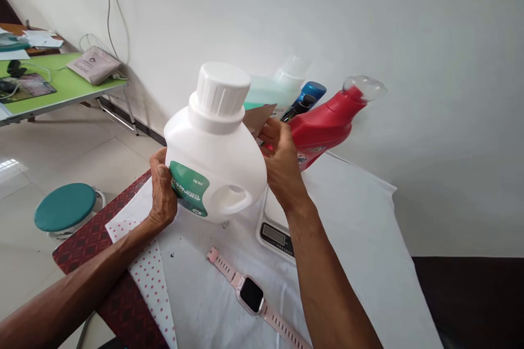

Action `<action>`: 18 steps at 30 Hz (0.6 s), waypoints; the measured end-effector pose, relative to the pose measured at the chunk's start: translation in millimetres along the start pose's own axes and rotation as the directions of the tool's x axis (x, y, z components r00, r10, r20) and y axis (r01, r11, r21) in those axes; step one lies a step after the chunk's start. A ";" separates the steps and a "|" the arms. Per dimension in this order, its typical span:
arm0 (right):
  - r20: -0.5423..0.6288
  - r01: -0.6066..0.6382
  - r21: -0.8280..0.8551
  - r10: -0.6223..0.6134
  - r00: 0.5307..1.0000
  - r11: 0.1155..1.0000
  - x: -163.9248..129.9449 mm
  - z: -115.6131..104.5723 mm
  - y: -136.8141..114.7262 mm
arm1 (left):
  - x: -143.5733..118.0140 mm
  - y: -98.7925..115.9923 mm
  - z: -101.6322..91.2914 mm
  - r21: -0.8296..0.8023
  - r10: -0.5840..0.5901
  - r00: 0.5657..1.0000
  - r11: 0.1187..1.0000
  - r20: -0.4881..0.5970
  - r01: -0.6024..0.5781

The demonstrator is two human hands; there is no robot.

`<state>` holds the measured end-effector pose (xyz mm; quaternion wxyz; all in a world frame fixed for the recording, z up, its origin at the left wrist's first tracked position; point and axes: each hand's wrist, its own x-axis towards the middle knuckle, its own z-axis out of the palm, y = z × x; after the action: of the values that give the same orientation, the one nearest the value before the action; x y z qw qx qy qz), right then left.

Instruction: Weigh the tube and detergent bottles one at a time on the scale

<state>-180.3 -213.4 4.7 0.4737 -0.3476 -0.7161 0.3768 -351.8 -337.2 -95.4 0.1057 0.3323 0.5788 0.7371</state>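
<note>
A large white plastic jug (216, 155) with a ribbed white cap and a green label is raised above the cloth in front of me. My left hand (162, 188) is closed against its left side, gripping it. My right hand (282, 161) reaches behind the jug's right side, its fingers bent around a brown card-like piece (258, 119); the jug hides part of these fingers. Close beyond that hand leans a red bottle (323, 125) with a clear cap. Behind stand a pale green translucent jug (266, 90), a blue-capped bottle (314, 90) and a black pump top (305, 102).
A white scale (277, 237) with a display lies under my right forearm. Nearer me is a pink-strapped watch (251, 295) on the white cloth (196, 289). A teal stool (65, 207) and a green table (65, 79) stand at left. The wall (429, 92) rises behind.
</note>
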 end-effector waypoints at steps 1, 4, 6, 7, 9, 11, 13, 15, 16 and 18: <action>0.025 0.001 -0.023 0.000 1.000 1.000 4.5 4.3 4.7 | -2.3 0.1 -0.7 0.014 0.045 0.999 0.999 0.006 -0.045; -0.058 0.013 -0.092 -0.019 0.998 0.996 11.4 22.0 17.6 | -6.8 0.3 -1.6 0.040 0.119 0.993 0.992 0.020 -0.120; -0.142 0.016 -0.129 -0.034 0.989 0.992 13.7 33.6 23.5 | -8.0 0.1 -2.0 0.058 0.133 0.991 0.989 0.017 -0.134; -0.176 0.017 -0.142 -0.042 0.984 0.990 14.7 38.2 25.3 | -8.1 -0.3 -2.3 0.071 0.134 0.991 0.988 0.014 -0.135; -0.219 0.027 -0.157 -0.061 0.974 0.987 15.4 43.1 26.2 | -7.4 -1.9 -3.1 0.099 0.135 0.991 0.986 0.018 -0.136; -0.221 0.035 -0.148 -0.067 0.973 0.988 13.1 41.2 23.0 | -6.2 -4.2 -3.8 0.123 0.136 0.990 0.983 0.030 -0.139; -0.212 0.033 -0.136 -0.061 0.975 0.990 7.9 33.1 15.1 | -5.2 -6.3 -4.2 0.139 0.133 0.990 0.981 0.043 -0.137; -0.216 0.045 -0.145 -0.076 0.973 0.988 1.3 20.9 2.7 | -4.6 -7.7 -4.3 0.148 0.129 0.990 0.980 0.049 -0.135; -0.219 0.061 -0.152 -0.094 0.971 0.987 -2.1 14.0 -4.6 | -4.7 -8.0 -4.3 0.149 0.128 0.990 0.980 0.053 -0.135; -0.237 0.101 -0.165 -0.138 0.962 0.981 -9.0 -0.5 -19.8 | -5.6 -7.7 -4.4 0.144 0.124 0.991 0.981 0.055 -0.131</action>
<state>-179.8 -230.5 18.3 0.5536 -0.3828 -0.6976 0.2458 -352.0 -341.2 -105.0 0.0466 0.3924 0.6065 0.6900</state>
